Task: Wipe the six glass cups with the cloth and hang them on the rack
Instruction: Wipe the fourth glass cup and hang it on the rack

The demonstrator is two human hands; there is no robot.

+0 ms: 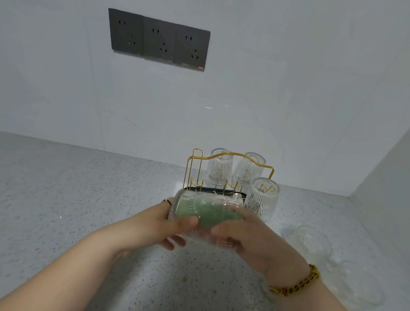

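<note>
A speckled grey tabletop [66,207] is bounded by a white wall [274,87] carrying three dark sockets [157,40]. A gold rack [196,169] near the wall is hung with three upturned cups [263,199]. A fourth cup [192,202], stuffed with the green cloth [205,213], is held sideways before the rack, gripped by the curled fingers of the left hand [162,224] and the right hand [249,238].

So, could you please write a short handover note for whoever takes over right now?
Left hand and right hand: both grip one glass cup held sideways, green cloth stuffed inside.
Done: three hung cups sit upside down on the gold rack.
Left: finish wiping this cup, hang it; then the two clear glass pieces on the counter at right, apparently the last cups.
</note>
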